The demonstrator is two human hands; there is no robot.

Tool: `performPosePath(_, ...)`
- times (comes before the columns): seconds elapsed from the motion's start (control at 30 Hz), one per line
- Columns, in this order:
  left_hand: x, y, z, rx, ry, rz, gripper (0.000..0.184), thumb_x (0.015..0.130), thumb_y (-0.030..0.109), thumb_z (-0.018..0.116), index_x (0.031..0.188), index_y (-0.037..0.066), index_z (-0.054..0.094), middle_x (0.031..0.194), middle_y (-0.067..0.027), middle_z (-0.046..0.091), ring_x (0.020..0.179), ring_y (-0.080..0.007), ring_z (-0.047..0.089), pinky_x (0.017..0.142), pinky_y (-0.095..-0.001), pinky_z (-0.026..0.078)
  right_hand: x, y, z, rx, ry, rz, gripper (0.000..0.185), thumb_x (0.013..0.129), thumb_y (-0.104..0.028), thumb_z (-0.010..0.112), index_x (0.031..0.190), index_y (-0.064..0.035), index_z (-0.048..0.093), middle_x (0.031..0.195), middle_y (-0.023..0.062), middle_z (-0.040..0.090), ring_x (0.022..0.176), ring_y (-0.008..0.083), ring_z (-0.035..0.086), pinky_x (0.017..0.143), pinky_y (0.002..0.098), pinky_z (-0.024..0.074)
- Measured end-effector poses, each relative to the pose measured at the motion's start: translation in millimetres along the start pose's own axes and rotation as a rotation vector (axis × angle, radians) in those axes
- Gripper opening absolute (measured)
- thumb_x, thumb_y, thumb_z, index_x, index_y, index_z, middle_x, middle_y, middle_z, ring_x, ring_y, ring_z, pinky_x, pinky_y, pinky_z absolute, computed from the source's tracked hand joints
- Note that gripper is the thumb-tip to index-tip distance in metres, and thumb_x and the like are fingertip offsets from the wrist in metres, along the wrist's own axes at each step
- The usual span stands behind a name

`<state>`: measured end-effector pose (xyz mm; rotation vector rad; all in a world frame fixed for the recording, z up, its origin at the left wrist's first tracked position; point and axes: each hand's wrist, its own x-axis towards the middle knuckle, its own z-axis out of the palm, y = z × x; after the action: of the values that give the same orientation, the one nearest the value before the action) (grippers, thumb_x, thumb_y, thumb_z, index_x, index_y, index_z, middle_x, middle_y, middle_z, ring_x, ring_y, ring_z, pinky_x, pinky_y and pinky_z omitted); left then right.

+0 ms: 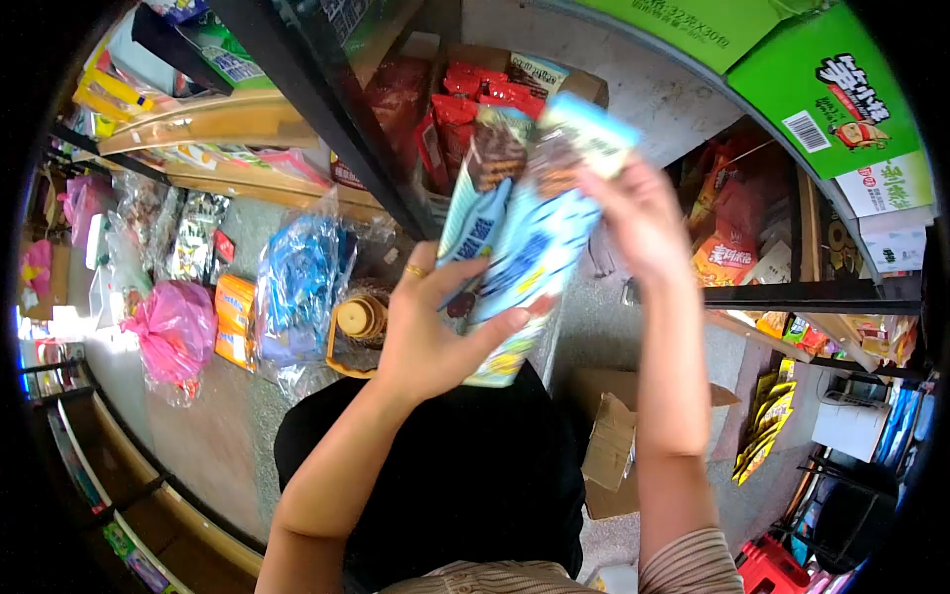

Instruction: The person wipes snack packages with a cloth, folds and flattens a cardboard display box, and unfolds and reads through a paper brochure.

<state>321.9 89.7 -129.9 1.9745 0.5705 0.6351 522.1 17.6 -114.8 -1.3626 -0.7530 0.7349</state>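
Observation:
In front of me I hold long light-blue snack packets with brown pictures near their tops. My left hand (435, 322) is closed around the lower part of the snack packets (529, 262), thumb across the front. My right hand (638, 208), blurred by motion, grips the upper right end of the front packet. A second, darker-topped packet (485, 178) leans beside it on the left. Just beyond them stands a cardboard box (586, 87) with red snack bags (460, 109) in it.
Green cartons (831, 89) line the upper right, above shelves of snacks. A black shelf post (332, 109) rises left of the box. On the left floor lie a pink plastic bag (173, 327) and blue wrapped packs (302, 277). A cardboard box (609, 445) sits lower right, near yellow packets (767, 421).

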Motion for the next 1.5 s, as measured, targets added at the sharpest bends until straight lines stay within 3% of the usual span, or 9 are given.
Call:
performPosePath(0.13, -10, -1, 1, -0.166, 0.013, -0.276, 0.021, 0.075, 0.013, 0.064, 0.086, -0.004, 0.058, 0.085, -0.0122, 0.053, 0.07, -0.0193, 0.054, 0.061, -0.0282, 0.043, 26, 0, 12, 0.136, 0.005, 0.001, 0.037, 0.088, -0.036, 0.048, 0.097, -0.0003, 0.055, 0.086, 0.0116, 0.062, 0.066, 0.0145, 0.059, 0.056, 0.0241, 0.0473)
performPosePath(0.27, -16, 1, -5, -0.378, 0.096, -0.465, 0.016, 0.083, 0.007, 0.054, 0.096, -0.003, 0.05, 0.08, -0.0053, 0.055, 0.056, -0.0072, 0.05, 0.048, -0.0215, 0.04, 94, 31, -2, -0.92, 0.321, -0.363, 0.037, 0.078, -0.032, 0.057, 0.098, -0.0006, 0.057, 0.088, 0.018, 0.062, 0.081, 0.0316, 0.06, 0.074, 0.0381, 0.0464)
performPosePath(0.4, -17, 13, -18, -0.352, 0.012, -0.542, 0.033, 0.083, 0.005, 0.052, 0.113, -0.004, 0.041, 0.093, -0.0113, 0.055, 0.067, -0.0103, 0.053, 0.055, -0.0216, 0.043, 112, 26, -20, -0.95, 0.466, -0.522, 0.03, 0.078, -0.02, 0.056, 0.101, -0.0014, 0.056, 0.097, 0.0144, 0.061, 0.088, 0.0281, 0.058, 0.077, 0.0348, 0.0455)
performPosePath(0.47, -17, 9, -11, -0.391, 0.136, -0.362, 0.04, 0.083, 0.003, 0.051, 0.119, -0.004, 0.035, 0.099, -0.0131, 0.053, 0.074, -0.0123, 0.054, 0.06, -0.0228, 0.044, 153, 63, -148, -1.832, 0.634, -0.575, 0.029, 0.083, -0.021, 0.048, 0.107, -0.0046, 0.056, 0.11, 0.0138, 0.055, 0.099, 0.0301, 0.052, 0.081, 0.0373, 0.044)
performPosePath(0.6, -18, -4, -20, -0.134, 0.121, -0.095, 0.04, 0.079, -0.003, 0.05, 0.118, 0.003, 0.047, 0.108, -0.0166, 0.049, 0.088, -0.0198, 0.054, 0.075, -0.0264, 0.045, 35, -40, -102, 0.007, 0.872, -0.462, 0.033, 0.084, -0.007, 0.047, 0.116, -0.0034, 0.046, 0.102, 0.0129, 0.055, 0.088, 0.0249, 0.056, 0.071, 0.0397, 0.0499)
performPosePath(0.93, -28, 3, -7, 0.04, -0.273, -0.095, 0.046, 0.073, 0.045, 0.062, 0.092, 0.003, 0.063, 0.087, -0.023, 0.049, 0.068, -0.036, 0.057, 0.063, -0.0383, 0.047, -46, 5, -3, -0.582, 0.69, -0.141, 0.014, 0.09, -0.016, 0.045, 0.091, -0.0033, 0.05, 0.081, 0.0036, 0.052, 0.077, 0.01, 0.047, 0.069, 0.0229, 0.0396)
performPosePath(1.1, -45, 1, -17, 0.194, -0.264, -0.147, 0.028, 0.074, 0.024, 0.063, 0.075, -0.002, 0.056, 0.09, -0.0242, 0.047, 0.067, -0.0374, 0.056, 0.06, -0.0402, 0.047, -55, 41, 43, 0.519, 0.192, 0.115, 0.017, 0.09, -0.017, 0.047, 0.098, -0.0011, 0.048, 0.089, 0.0084, 0.057, 0.078, 0.0101, 0.052, 0.066, 0.023, 0.043)
performPosePath(1.33, -83, 17, -67, 0.234, -0.1, -0.296, 0.025, 0.078, 0.014, 0.057, 0.098, 0.0, 0.051, 0.097, -0.0236, 0.045, 0.085, -0.039, 0.05, 0.074, -0.0419, 0.043, 24, 136, 17, -0.72, 0.371, -0.187, 0.033, 0.074, -0.015, 0.059, 0.102, 0.0032, 0.053, 0.089, 0.0156, 0.062, 0.073, 0.0198, 0.061, 0.068, 0.0278, 0.0483)
performPosePath(1.5, -115, 28, -89, 0.08, 0.202, -0.463, 0.022, 0.077, 0.004, 0.056, 0.098, -0.003, 0.051, 0.097, -0.0194, 0.048, 0.087, -0.0337, 0.05, 0.076, -0.0373, 0.041, 15, 107, 60, -0.709, 0.097, -0.185, 0.013, 0.07, -0.018, 0.063, 0.074, -0.0053, 0.064, 0.067, 0.0097, 0.063, 0.06, 0.0202, 0.062, 0.058, 0.0311, 0.0494)
